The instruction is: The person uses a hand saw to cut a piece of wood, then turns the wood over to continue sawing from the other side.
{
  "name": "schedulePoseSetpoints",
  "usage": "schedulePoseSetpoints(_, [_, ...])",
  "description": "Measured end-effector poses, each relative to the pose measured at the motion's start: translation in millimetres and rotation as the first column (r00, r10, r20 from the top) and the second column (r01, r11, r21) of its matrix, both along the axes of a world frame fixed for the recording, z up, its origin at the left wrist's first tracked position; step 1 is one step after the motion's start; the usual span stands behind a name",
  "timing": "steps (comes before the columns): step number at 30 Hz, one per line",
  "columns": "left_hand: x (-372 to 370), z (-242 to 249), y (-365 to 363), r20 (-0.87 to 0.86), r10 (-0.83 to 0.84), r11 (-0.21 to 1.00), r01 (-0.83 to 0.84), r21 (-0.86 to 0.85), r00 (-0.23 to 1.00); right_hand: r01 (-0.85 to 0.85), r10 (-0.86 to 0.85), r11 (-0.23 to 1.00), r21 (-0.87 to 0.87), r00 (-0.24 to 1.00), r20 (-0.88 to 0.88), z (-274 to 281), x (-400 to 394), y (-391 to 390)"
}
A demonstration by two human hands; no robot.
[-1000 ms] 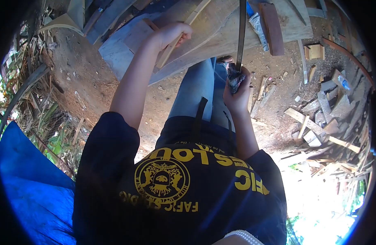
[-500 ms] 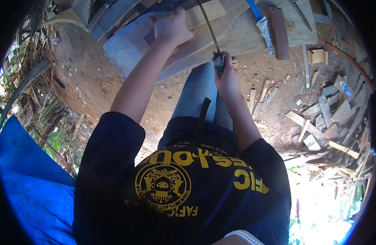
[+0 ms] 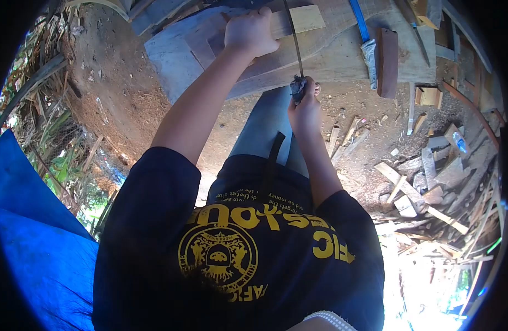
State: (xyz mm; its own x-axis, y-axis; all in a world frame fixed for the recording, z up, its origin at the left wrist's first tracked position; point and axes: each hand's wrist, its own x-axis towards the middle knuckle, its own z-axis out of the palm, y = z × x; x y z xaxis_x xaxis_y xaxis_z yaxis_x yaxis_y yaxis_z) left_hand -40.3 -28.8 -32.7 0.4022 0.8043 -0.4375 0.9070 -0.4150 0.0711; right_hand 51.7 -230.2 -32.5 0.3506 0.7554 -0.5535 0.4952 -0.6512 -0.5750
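Observation:
My left hand [image 3: 249, 34] presses down on a pale piece of wood [image 3: 309, 18], its fingers curled over the edge and partly hidden. That piece lies on a wide wooden board [image 3: 342, 63] in front of my legs. My right hand [image 3: 306, 113] is wrapped round the dark, wrapped handle of a saw [image 3: 294, 36]. Its long, narrow blade appears edge-on, runs away from me and crosses the pale wood just right of my left hand. A thinner flat wood sheet [image 3: 201, 47] lies under my left wrist.
A blue strip-like tool [image 3: 359, 19] with a wrapped end and a reddish-brown wood block [image 3: 387, 63] lie on the board's right part. A narrow pointed blade [image 3: 421, 44] is beyond them. Wood scraps [image 3: 414, 193] litter the ground at right; a blue tarp [image 3: 38, 237] hangs at left.
The whole view has shifted, so board and hands appear slightly right and lower. Both hands keep their holds, and the saw still lies across the pale wood.

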Motion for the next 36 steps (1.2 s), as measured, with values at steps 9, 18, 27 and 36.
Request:
schedulePoseSetpoints(9, [-5, -2, 0, 0.038, -0.042, 0.999, 0.041, 0.032, 0.998, -0.102, 0.101, 0.995, 0.012, 0.994, 0.034, 2, 23, 12])
schedulePoseSetpoints(18, [8, 32, 7, -0.016, 0.055, 0.980, -0.057, -0.192, 0.998, -0.179, 0.179, 0.984, -0.008, 0.982, 0.063, 1, 27, 36])
schedulePoseSetpoints(27, [2, 23, 7, 0.058, 0.028, 0.991, -0.020, -0.136, 0.998, -0.144, 0.145, 0.988, 0.054, 0.989, -0.027, 11, 34, 22])
schedulePoseSetpoints(36, [3, 26, 9, 0.039, 0.041, 0.987, -0.035, -0.159, 0.998, -0.117, 0.116, 0.993, -0.034, 0.992, -0.040, 27, 28, 13])
